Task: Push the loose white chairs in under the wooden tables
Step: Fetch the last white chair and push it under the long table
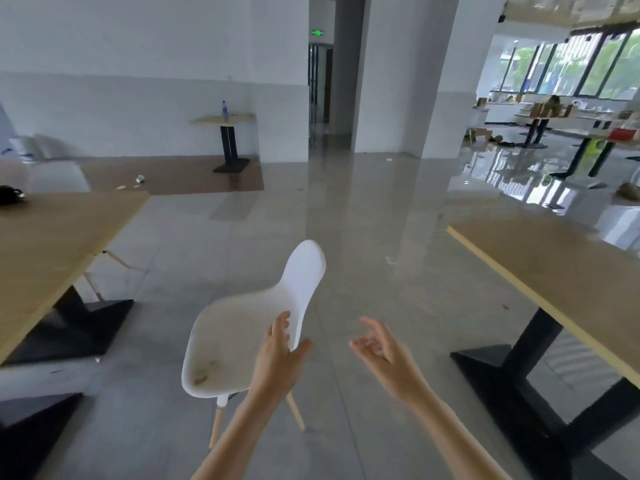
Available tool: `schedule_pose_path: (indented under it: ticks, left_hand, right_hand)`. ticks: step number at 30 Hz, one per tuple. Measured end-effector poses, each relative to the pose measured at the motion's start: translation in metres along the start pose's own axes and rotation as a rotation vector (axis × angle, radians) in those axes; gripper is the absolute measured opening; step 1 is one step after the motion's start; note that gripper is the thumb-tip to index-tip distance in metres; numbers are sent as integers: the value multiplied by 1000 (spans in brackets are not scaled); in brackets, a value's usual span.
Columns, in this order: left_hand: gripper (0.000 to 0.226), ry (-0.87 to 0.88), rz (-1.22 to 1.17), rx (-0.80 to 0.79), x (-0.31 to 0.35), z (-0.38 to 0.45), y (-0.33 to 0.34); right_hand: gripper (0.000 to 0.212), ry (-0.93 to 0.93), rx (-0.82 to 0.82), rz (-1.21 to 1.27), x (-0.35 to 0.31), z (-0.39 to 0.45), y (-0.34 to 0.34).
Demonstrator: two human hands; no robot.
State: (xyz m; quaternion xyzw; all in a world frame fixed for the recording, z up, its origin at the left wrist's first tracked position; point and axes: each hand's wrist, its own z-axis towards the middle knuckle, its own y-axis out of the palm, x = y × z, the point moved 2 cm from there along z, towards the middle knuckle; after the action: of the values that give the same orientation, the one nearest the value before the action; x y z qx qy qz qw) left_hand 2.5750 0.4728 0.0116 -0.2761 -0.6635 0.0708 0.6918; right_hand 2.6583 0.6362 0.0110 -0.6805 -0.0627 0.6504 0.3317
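In the aisle between 2 wooden tables [554, 265], left hand [280, 355] cups the white chair [242, 327] shell edge, loosely; right hand [384, 351] open, empty. Shell looks light, rigid, slick: grip backrest rim.

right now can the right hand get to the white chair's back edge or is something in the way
Probably yes. The right hand hovers open beside the white chair, with only bare floor between them. The left hand already touches the shell's edge, and the wooden table stands off to the right.
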Motion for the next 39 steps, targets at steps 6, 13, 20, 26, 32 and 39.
schedule_pose_path:
  ticks: [6,13,20,26,32,39]
  left_hand:
    - [58,-55,3,80,5,105,52]
    - [65,-232,38,107,-8,242,115]
    - [62,-412,22,172,-12,336,145]
    - [58,-582,-29,328,-27,379,167]
    - [58,-728,-75,531,-28,418,195]
    - [59,-836,-73,788,-3,446,222]
  right_hand:
    - [39,-29,-117,28,55,118,-9]
    - [49,-75,-268,-30,95,272,-20]
    - [50,-162,-411,-20,101,405,-33]
    - [50,-217,-635,7,114,487,-11]
    - [50,-310,-890,-30,138,568,12]
    - [51,-561,-1166,-124,138,633,30]
